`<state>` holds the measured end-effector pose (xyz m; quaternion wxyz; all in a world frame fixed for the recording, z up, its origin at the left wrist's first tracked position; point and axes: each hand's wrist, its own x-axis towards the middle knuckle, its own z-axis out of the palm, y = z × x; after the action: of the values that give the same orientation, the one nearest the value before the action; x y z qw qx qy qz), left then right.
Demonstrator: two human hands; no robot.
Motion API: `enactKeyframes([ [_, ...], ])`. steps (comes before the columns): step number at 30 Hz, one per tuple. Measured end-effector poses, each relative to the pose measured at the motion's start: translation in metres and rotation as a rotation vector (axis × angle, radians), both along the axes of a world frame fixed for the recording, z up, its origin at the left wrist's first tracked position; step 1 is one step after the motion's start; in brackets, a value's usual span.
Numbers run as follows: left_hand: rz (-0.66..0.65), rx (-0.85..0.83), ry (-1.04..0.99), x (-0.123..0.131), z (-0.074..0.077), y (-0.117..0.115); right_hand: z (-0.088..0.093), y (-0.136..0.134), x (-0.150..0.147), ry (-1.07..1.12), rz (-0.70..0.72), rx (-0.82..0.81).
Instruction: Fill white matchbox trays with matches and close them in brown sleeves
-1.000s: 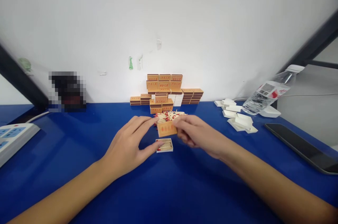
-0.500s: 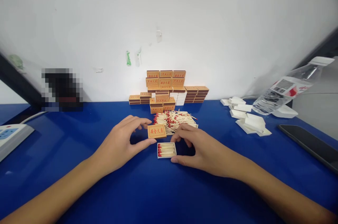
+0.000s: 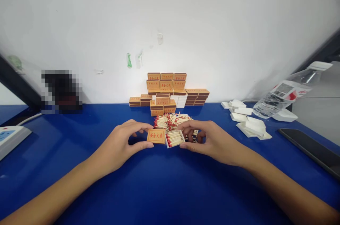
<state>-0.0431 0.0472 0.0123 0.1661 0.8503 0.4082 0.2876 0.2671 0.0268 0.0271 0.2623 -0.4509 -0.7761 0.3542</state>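
Between the thumb and fingers of my left hand (image 3: pixel 127 140) is an orange matchbox sleeve (image 3: pixel 156 136) with red lettering, its printed face up. My right hand (image 3: pixel 203 138) pinches a white matchbox tray (image 3: pixel 183 134) filled with red-headed matches (image 3: pixel 174 138). The tray is slightly tilted, with its left end close against the right end of the sleeve; whether it has entered the sleeve I cannot tell. Just behind both hands lies a heap of loose matches (image 3: pixel 170 120), partly covered by my right hand.
Stacked matchboxes (image 3: pixel 166 85) stand against the wall behind the heap. To the right are several white trays (image 3: pixel 255 126), a leaning plastic bottle (image 3: pixel 281 94) and a dark phone (image 3: pixel 308 149). A power strip (image 3: pixel 13 140) sits on the blue table (image 3: pixel 159 189) at far left.
My right hand has gripped the filled tray, raised it from the table and brought it up beside the sleeve. The sleeve in my left hand has shifted slightly left and nearer to me.
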Motion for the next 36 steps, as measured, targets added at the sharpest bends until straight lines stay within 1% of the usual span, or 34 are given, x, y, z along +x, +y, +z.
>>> enactKeyframes([
  [3, -0.028, 0.009, -0.007, 0.000, 0.002, 0.000, 0.000, 0.000, 0.002, -0.019, -0.020, 0.023],
  [8, -0.073, -0.008, -0.048, 0.005, 0.004, -0.003, 0.006, -0.003, 0.003, -0.032, -0.025, 0.047],
  [17, -0.030, -0.067, -0.115, 0.004, 0.004, -0.004, 0.007, -0.007, 0.000, 0.018, -0.112, 0.054],
  [22, -0.013, -0.117, -0.160, 0.006, 0.003, -0.006, 0.006, -0.009, -0.003, 0.036, -0.103, 0.034],
  [26, 0.008, -0.135, -0.191, 0.010, 0.001, -0.012, -0.001, -0.013, -0.013, 0.126, -0.141, 0.006],
  [30, 0.024, -0.141, -0.212, 0.014, 0.000, -0.016, -0.010, -0.023, -0.028, 0.202, -0.158, -0.065],
  [34, 0.114, -0.059, -0.265, 0.016, -0.001, -0.016, -0.012, -0.039, -0.042, 0.258, -0.175, -0.097],
  [36, 0.133, -0.026, -0.269, 0.016, -0.002, -0.016, -0.013, -0.047, -0.047, 0.267, -0.125, -0.119],
])
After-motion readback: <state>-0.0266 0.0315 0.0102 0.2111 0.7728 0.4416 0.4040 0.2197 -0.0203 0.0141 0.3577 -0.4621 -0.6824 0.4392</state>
